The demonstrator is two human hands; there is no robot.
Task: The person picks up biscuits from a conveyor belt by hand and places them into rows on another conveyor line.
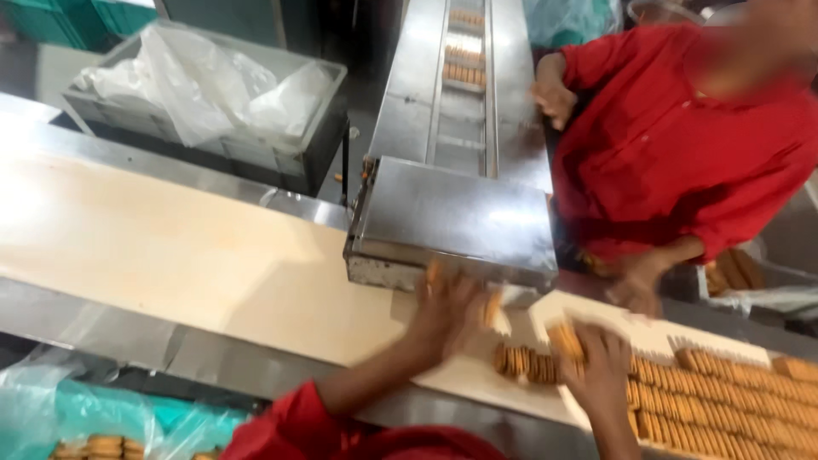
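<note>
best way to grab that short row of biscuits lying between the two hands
Judging by its pose, pinch the row at its two ends and press inward, coming from above. The biscuits stand on edge, face to face, so end pressure should keep them together. The left hand is near one end, the right hand at the other.

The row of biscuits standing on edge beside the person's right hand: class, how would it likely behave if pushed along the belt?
The row of biscuits is made of separate thin rounds, so it would probably fan out or topple unless held at both ends. The right hand rests on it. The biscuits look dry and probably snap easily. The belt looks smooth, so they should slide.
</note>
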